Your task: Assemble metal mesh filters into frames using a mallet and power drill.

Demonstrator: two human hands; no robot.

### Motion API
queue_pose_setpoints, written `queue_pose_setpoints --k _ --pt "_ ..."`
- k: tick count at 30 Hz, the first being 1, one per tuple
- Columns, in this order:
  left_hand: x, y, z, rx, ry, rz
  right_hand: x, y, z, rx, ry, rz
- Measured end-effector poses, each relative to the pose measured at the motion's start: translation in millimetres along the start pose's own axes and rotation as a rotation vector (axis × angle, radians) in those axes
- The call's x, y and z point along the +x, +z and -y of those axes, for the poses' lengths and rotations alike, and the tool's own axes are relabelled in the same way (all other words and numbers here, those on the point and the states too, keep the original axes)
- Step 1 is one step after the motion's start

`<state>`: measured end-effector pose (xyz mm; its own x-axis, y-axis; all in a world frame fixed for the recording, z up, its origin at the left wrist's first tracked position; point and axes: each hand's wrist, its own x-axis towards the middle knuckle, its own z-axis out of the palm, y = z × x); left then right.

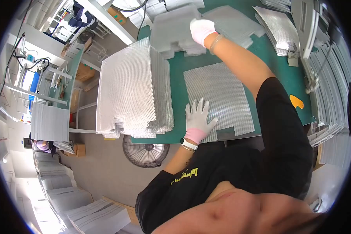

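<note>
The left hand [197, 117], spread open at seven o'clock on the silver mesh sheet [222, 91], should press evenly; at twelve, whether the right hand [202, 32] grips cannot be told.

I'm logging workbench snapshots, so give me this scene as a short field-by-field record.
Surface: green flat-topped table
Left hand: white glove with pink cuff, fingers spread flat on a single silver mesh sheet
Sheet: lies flat, notch in its near edge
Right hand: white-and-pink glove, reaching to the table's far side by two pale sheet stacks; grip unclear
Left of sheet: tall stack of silvery mesh sheets
Right of sheet: small flat orange-yellow piece
Floor: round caged fan
</note>
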<state>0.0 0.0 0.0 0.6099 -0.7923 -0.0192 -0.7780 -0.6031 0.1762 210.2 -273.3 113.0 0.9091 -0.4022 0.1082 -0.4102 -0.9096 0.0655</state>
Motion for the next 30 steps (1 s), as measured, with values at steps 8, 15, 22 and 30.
queue_pose_setpoints --k 8,15,22,30 --pt "2.1 -4.5 0.6 -0.002 0.018 -0.027 -13.9 -35.6 -26.3 0.383 -0.017 -0.111" --pt "0.1 -1.1 3.8 -0.029 -0.004 -0.036 -14.7 -12.8 -3.9 0.331 0.226 0.191" --pt "0.6 3.7 3.0 -0.033 0.023 -0.106 3.3 3.4 21.5 0.363 0.336 0.283" --pt "-1.0 -0.3 5.1 -0.054 -0.013 -0.041 -1.8 -32.2 17.9 0.488 0.223 -0.186"
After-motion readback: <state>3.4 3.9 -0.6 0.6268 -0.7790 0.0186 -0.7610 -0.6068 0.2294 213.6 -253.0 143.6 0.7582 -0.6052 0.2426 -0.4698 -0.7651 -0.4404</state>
